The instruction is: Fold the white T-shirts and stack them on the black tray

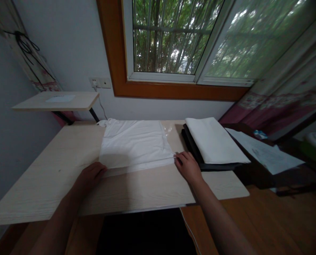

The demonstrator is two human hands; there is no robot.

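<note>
A white cloth garment (136, 141) lies spread on the pale wooden table (152, 191), its far left corner bunched up. My left hand (92, 173) is closed at the near left corner of the cloth, fingertips pinching its edge. At the near right corner my right hand (187, 164) pinches the fabric, and small creases run from those fingers. The near edge lies fairly straight between the two hands, with a thin lower layer showing in front of it.
A stack of folded white fabric (216, 140) on black fabric (193, 145) sits right of the cloth. A small raised shelf (35, 101) stands at the back left. Behind the table are the wall, a socket (101, 83) and a window. Papers (266, 150) lie on a dark surface at the right.
</note>
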